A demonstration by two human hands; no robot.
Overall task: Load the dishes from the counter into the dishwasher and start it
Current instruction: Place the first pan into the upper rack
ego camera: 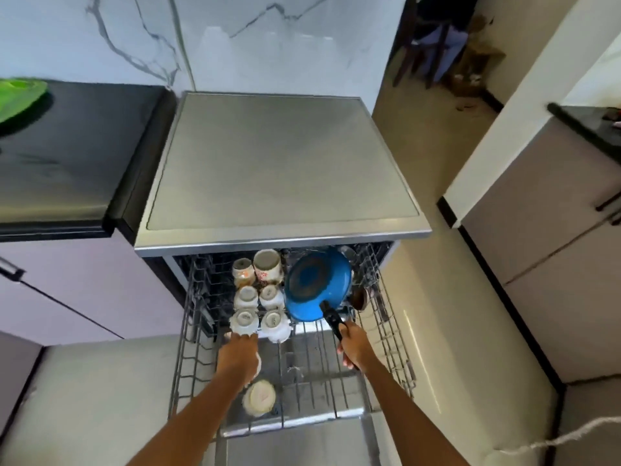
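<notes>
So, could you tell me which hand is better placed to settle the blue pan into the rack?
The right hand: it already grips the black handle of the blue pan, which lies upside down in the rack. The left hand is busy at the white cups.

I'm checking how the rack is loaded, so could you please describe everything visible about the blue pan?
The blue pan looks like enamelled metal, with a darker, worn round base facing up. It lies tilted, upside down, in the pulled-out dishwasher rack, right of the white cups. The right hand grips its black handle.
</notes>
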